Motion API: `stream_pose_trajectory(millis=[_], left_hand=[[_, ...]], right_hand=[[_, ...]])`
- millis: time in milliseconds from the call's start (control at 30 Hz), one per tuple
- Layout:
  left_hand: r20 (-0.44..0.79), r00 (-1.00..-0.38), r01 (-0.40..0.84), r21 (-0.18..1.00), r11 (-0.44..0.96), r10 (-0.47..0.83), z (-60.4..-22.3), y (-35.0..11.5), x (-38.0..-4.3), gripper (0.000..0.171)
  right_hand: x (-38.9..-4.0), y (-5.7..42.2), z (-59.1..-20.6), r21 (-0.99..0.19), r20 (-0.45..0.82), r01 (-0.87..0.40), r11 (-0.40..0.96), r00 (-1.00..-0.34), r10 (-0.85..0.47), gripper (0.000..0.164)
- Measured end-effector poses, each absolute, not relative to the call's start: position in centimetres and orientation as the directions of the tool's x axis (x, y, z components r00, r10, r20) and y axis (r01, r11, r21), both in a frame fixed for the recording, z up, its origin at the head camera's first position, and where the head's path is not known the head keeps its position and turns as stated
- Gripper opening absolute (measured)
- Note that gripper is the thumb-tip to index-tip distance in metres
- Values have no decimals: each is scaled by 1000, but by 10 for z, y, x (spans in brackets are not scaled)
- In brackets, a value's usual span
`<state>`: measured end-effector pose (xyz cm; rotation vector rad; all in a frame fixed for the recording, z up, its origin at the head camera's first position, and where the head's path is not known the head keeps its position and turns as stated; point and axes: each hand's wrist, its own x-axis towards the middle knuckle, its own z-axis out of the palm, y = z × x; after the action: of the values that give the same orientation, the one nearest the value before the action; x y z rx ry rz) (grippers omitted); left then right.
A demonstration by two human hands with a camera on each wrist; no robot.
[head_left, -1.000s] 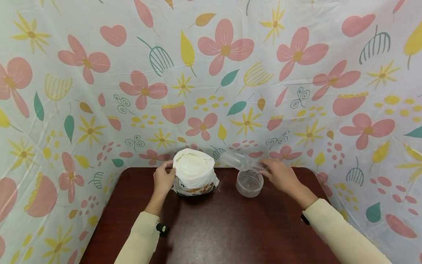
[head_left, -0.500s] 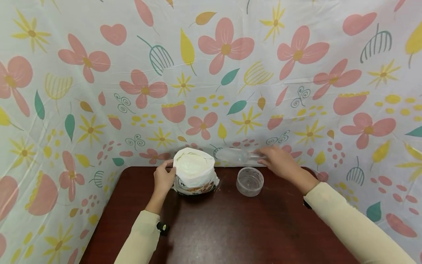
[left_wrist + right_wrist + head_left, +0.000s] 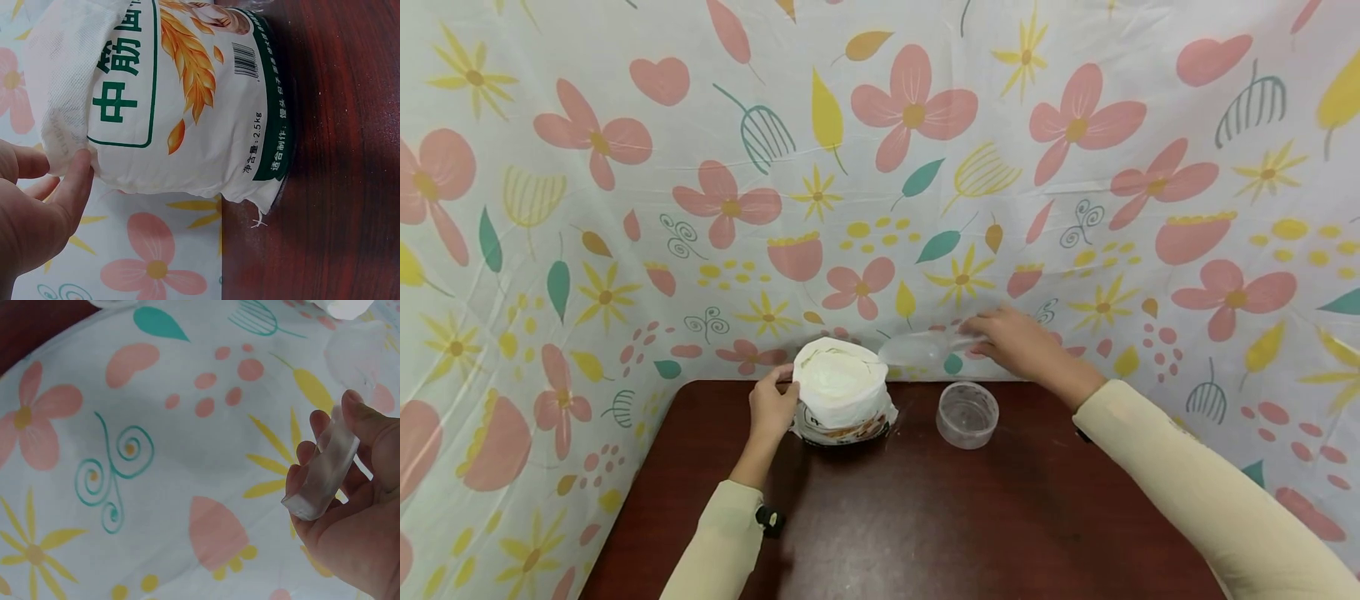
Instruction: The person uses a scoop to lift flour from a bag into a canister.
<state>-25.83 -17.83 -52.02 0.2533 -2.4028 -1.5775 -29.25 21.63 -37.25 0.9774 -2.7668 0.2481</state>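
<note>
A white flour bag point(image 3: 841, 387) with a rolled-down top stands at the back of the table, pale flour showing in its mouth. Wheat ears and a 2.5kg mark are printed on its side point(image 3: 194, 94). My left hand point(image 3: 773, 406) pinches the bag's folded rim on the left, thumb and fingers point(image 3: 75, 187) at the edge. In my right hand point(image 3: 1018, 346) is a clear plastic scoop point(image 3: 913, 350), gripped by its handle point(image 3: 328, 469). The scoop's bowl points left, its tip close to the bag's right rim. Below the scoop and to its right sits a round clear container point(image 3: 967, 415).
The dark red-brown table point(image 3: 925, 517) ends just behind the bag and container. A flower-printed curtain point(image 3: 880, 208) hangs directly behind and along both sides. White specks lie on the table between bag and container.
My right hand has lifted the scoop from over the container and carried it left to the bag's rim. The left hand, bag and container stay in place.
</note>
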Motion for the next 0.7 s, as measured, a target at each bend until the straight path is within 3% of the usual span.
stream_pose_trajectory(millis=[267,500,700], left_hand=[[122,-952,0,918,397,-281,-520,-179,-257,33],[140,-950,14,912,411,-280,-519,-179,-257,32],[134,-950,9,914,406,-282,-519,-178,-258,32]], right_hand=[[-301,199,-359,12,221,-691,722,-703,-676,31],[-307,181,-348,198,155,-695,692,-675,-722,34],[-311,166,-338,265,98,-697,666,-668,-738,25]])
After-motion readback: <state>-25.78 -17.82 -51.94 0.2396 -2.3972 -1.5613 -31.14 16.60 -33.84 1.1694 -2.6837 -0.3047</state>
